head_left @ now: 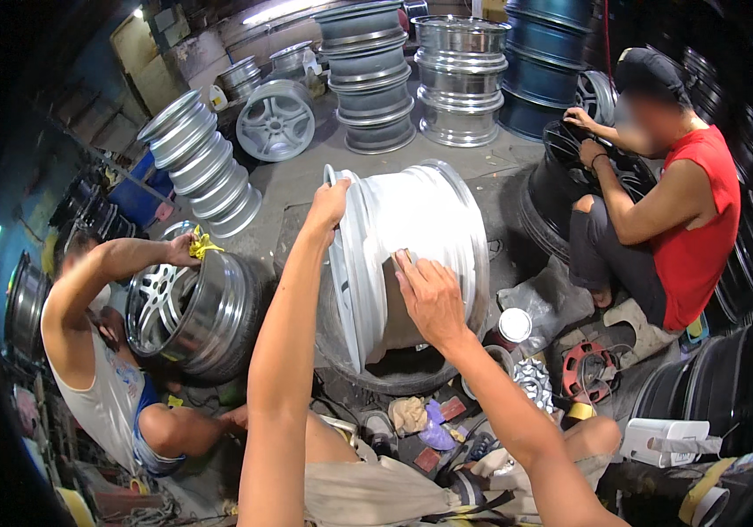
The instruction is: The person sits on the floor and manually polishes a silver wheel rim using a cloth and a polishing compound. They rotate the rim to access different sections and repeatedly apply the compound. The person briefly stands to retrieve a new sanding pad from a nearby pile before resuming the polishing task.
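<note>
In front of me a silver-white wheel rim (425,211) stands on its side, its bright barrel facing up, resting on a dark tire (407,378). My left hand (331,206) is closed around the upper part of its left lip. My right hand (432,303) is lower on the barrel, fingers bunched with their tips against the surface. Whatever small piece is under those fingertips is mostly hidden. The lower barrel, near my right hand, looks greyer and duller than the glaring top.
Left, a person handles a polished wheel (205,316) with a yellow cloth (205,243). A person in red works on a black wheel (561,176) at right. Stacked rims (366,79) stand behind. Near my right forearm are a white-lidded can (514,325) and a red reel (589,371).
</note>
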Available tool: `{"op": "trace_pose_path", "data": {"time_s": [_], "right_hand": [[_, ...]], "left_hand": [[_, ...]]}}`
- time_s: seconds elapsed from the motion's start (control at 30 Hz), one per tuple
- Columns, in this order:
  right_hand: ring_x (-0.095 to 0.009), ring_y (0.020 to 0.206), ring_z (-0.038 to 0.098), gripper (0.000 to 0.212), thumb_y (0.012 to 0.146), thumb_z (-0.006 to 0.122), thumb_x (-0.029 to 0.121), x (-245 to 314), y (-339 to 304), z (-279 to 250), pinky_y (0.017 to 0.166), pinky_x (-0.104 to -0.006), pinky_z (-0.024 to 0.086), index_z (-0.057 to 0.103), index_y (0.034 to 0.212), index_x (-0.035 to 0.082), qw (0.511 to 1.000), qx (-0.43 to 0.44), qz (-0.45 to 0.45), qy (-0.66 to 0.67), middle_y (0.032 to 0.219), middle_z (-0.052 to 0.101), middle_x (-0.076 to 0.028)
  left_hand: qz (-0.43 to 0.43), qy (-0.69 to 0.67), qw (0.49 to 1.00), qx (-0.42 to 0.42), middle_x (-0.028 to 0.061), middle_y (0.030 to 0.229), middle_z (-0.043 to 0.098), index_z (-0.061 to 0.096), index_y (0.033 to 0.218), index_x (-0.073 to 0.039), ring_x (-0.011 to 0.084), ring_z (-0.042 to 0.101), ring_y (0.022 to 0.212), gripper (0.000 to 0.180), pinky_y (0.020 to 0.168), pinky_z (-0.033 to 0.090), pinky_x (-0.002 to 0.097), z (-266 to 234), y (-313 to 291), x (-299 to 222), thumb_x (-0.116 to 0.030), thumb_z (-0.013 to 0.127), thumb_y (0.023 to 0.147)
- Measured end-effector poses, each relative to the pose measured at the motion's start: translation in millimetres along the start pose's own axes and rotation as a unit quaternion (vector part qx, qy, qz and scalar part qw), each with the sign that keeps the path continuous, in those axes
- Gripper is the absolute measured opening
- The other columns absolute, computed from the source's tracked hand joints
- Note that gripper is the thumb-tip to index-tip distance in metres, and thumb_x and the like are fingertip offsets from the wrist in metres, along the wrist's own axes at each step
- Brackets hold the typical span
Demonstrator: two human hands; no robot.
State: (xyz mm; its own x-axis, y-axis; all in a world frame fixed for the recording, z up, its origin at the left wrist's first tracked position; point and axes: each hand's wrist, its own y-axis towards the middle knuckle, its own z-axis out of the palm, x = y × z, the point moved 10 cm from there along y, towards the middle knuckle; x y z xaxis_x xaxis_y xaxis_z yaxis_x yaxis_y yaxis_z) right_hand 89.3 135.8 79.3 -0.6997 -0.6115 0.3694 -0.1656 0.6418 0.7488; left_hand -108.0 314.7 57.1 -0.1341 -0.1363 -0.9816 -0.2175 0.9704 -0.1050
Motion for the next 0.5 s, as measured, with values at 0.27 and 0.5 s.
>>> {"op": "trace_pose_path", "data": {"time_s": [0.27, 0.5], "right_hand": [[-0.03, 0.076, 0.057, 0.028, 0.091, 0.057, 0.01, -4.7, 47.3, 15.4, 0.07, -0.0416, 0.041, 0.062, 0.117, -0.002, 0.999, -0.029, 0.029, -0.033, 0.078, 0.058, -0.013], [-0.024, 0.074, 0.055, 0.026, 0.092, 0.058, 0.013, 5.2, 25.8, 10.0, 0.067, -0.0378, 0.034, 0.066, 0.114, 0.004, 0.994, -0.032, 0.016, -0.1, 0.078, 0.058, -0.008]], "left_hand": [[0.089, 0.052, 0.994, -0.032, 0.0133, 0.085, 0.063, 0.062, 0.095, 0.008, 0.0197, 0.058, 0.078, 0.031, 0.069, 0.045, 0.0358, -3.9, -2.8, -6.6, -0.021, 0.053, 0.088], [0.133, 0.121, 0.98, -0.09, 0.0161, 0.083, 0.061, 0.062, 0.095, 0.009, 0.0223, 0.056, 0.077, 0.032, 0.069, 0.044, 0.0369, -7.7, -4.5, -11.4, -0.02, 0.053, 0.085]]}}
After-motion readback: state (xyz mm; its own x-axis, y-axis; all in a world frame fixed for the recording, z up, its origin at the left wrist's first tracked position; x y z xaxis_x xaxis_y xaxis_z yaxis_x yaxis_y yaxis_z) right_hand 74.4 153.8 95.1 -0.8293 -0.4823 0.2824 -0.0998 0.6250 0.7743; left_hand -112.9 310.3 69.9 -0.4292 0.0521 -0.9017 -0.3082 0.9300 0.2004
